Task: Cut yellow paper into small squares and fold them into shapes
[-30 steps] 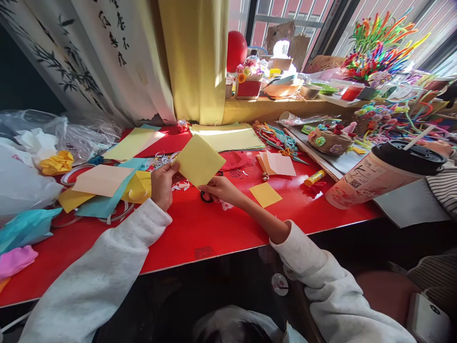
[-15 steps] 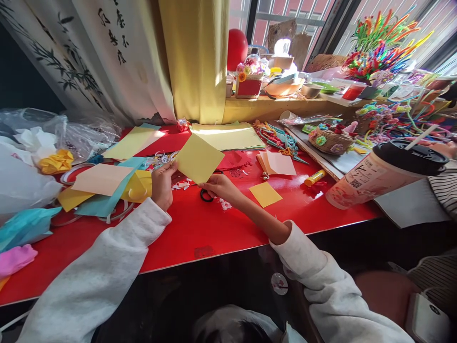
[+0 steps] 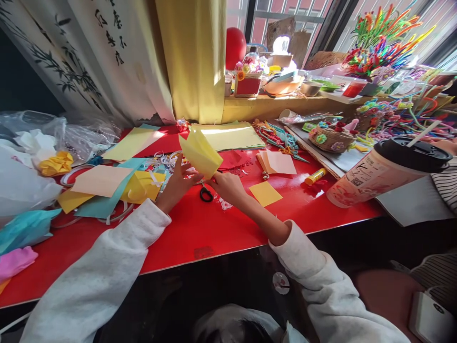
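Observation:
A yellow sheet of paper (image 3: 202, 152) stands tilted above the red table, curved so that its left side bends up. My right hand (image 3: 228, 186) pinches it at the lower right corner. My left hand (image 3: 178, 183) is just left of the sheet, fingers apart; whether a fingertip touches the paper I cannot tell. Below the hands lies a pair of scissors (image 3: 206, 194), its black handle showing and its blades hidden. A small yellow-orange paper square (image 3: 266, 193) rests flat to the right of my right hand, near folded pink paper (image 3: 280, 163).
Coloured papers and white rings (image 3: 107, 183) crowd the left, beside plastic bags (image 3: 24, 176). A paper stack (image 3: 228, 136) and several scissors (image 3: 282, 138) lie at the back. A glue stick (image 3: 316, 176) and a tall lidded cup (image 3: 371, 176) stand right. The table edge (image 3: 221, 255) is nearest me.
The yellow sheet was flat and held at two corners; now it is bent and tilted. My left hand has let go of its left corner and moved right and down, fingers spreading.

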A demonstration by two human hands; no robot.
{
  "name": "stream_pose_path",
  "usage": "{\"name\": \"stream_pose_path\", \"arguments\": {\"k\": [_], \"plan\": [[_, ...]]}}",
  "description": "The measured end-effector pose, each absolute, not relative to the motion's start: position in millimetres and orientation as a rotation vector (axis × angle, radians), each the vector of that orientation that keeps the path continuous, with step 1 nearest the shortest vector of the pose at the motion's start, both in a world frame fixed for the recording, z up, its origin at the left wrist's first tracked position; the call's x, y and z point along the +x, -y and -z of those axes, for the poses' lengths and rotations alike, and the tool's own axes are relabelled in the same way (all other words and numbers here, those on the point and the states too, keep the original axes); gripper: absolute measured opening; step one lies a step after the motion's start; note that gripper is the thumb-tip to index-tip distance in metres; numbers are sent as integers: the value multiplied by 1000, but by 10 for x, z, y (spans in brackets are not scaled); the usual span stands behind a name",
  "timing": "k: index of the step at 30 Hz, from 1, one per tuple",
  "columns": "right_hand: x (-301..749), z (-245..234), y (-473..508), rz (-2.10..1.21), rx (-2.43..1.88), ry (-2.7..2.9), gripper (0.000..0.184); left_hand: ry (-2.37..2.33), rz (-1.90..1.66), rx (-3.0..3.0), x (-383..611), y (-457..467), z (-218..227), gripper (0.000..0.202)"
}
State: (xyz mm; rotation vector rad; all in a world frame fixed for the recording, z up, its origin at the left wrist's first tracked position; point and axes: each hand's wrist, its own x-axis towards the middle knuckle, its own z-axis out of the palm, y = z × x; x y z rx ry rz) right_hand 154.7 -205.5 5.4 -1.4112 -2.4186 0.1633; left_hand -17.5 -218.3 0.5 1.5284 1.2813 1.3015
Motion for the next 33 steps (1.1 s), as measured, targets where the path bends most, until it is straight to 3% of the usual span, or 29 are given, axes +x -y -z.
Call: {"name": "stream_pose_path", "arguments": {"k": [4, 7, 9, 14, 20, 24, 26, 29, 33], "plan": [[1539, -50, 2069, 0, -1400, 2531, 40, -1185, -1276, 1558, -108, 2222, 5, 101], [1548, -68, 2077, 69, -1399, 2582, 37, -1171, -1262, 1600, -73, 2276, -14, 101], [1555, -83, 2084, 87, -1420, 2606, 33, -1178, -1237, 1665, -51, 2307, -24, 90], [1555, -97, 2104, 65, -1450, 2614, 34, -1281, -1047, 1788, -28, 2341, 4, 41], [1549, -95, 2121, -8, -1395, 2524, 45, -1337, -1173, 1668, -36, 2375, -22, 28], [1538, -95, 2130, -60, -1362, 2425, 41, -1364, -1236, 1579, -1, 2405, -71, 23], [1532, -93, 2121, -162, -1355, 2342, 40, -1378, -1322, 1479, 18, 2416, -81, 21], [1530, -82, 2081, -581, -1294, 2136, 47, -1265, -1474, 1356, 29, 2415, -90, 22], [1542, -53, 2025, -1045, -1098, 1879, 49, -1029, -1524, 1130, -12, 2375, -119, 38]]}}
